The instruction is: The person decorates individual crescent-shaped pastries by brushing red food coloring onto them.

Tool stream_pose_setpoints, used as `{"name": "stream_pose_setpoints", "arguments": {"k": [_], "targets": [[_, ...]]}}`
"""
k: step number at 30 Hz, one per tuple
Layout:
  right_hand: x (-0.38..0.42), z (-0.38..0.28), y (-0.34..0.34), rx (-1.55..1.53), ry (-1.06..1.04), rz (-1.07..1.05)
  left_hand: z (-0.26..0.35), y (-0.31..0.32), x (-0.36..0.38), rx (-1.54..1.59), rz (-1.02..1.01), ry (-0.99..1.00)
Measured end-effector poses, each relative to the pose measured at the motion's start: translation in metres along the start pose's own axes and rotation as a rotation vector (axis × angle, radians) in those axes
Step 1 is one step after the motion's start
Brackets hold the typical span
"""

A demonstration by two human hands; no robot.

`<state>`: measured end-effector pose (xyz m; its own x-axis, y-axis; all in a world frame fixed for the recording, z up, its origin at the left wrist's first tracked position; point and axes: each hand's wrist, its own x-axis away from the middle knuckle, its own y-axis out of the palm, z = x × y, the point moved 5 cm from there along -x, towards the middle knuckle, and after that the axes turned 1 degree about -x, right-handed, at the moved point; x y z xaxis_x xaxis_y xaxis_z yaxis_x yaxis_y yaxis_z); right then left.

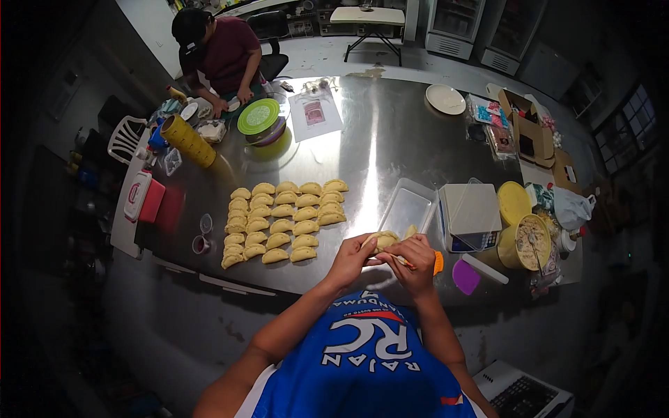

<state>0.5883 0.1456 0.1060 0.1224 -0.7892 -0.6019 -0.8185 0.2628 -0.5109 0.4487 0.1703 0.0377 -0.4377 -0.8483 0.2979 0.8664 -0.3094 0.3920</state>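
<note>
My left hand [351,260] is closed around one side of a half-moon dough turnover [384,240], held just above the near edge of the steel table. On its other side, the fingers of my right hand [417,263] pinch in at the turnover's lower edge. A thin, light stick-like piece shows under the right fingers; I cannot make out what it is. Another bit of pale dough [411,230] peeks out behind the right hand. To the left, several finished-looking turnovers [282,226] lie in columns. Beyond my hands sits a clear plastic tray [411,202].
Right of my hands are an orange piece [438,262], a purple scraper [465,277], a white roller [486,268], a scale [474,216] and a yellow filling bowl [514,245]. A co-worker [226,52] handles something across the table, near a green-lidded bowl [258,116].
</note>
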Motion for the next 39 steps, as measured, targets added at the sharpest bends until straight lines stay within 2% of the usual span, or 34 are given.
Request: {"name": "stream_pose_setpoints", "arguments": {"k": [6, 8, 9, 10, 12, 13, 15, 19, 22, 24, 26, 28, 30, 33, 39], "targets": [[0.004, 0.012, -0.003, -0.176, 0.064, -0.061, 0.001, -0.002, -0.001, -0.006, -0.073, -0.026], [0.007, 0.019, -0.010, -0.318, 0.201, -0.035, 0.002, -0.001, -0.002, 0.010, -0.097, -0.013], [0.010, 0.020, -0.016, -0.522, 0.376, -0.049, 0.005, -0.001, -0.001, 0.008, -0.094, -0.012], [0.016, 0.021, -0.019, -0.525, 0.375, -0.051, 0.008, 0.000, 0.000, 0.013, -0.078, 0.003], [0.031, 0.036, -0.040, -0.810, 0.501, 0.317, 0.014, 0.001, 0.001, 0.016, -0.064, 0.021], [0.031, 0.040, -0.046, -0.809, 0.500, 0.319, 0.015, -0.001, 0.001, 0.048, -0.050, 0.001], [0.036, 0.052, -0.064, -0.947, 0.485, 0.543, 0.014, -0.005, 0.001, 0.078, -0.041, -0.022], [0.048, 0.072, -0.069, -1.053, 0.527, 0.643, 0.003, -0.021, -0.008, 0.202, -0.110, 0.086], [0.047, 0.066, -0.057, -1.140, 0.552, 0.597, 0.000, -0.020, -0.006, 0.327, -0.044, 0.154], [0.042, 0.054, -0.041, -1.208, 0.610, 0.520, -0.001, -0.018, -0.004, 0.683, 0.027, 0.102], [0.040, 0.046, -0.030, -1.180, 0.617, 0.483, 0.009, -0.013, -0.003, 0.696, -0.036, 0.120], [0.033, 0.033, -0.021, -1.046, 0.561, 0.291, 0.014, -0.007, 0.000, 0.811, -0.137, 0.092], [0.026, 0.022, -0.017, -0.996, 0.546, 0.297, 0.022, -0.003, 0.004, 0.829, -0.082, 0.067], [0.008, -0.004, -0.015, -0.942, 0.359, 0.222, 0.025, 0.003, 0.009, 0.870, -0.185, 0.109], [-0.004, -0.012, 0.002, -0.917, 0.360, 0.088, 0.033, 0.012, 0.010, 0.759, -0.162, 0.108]]}}
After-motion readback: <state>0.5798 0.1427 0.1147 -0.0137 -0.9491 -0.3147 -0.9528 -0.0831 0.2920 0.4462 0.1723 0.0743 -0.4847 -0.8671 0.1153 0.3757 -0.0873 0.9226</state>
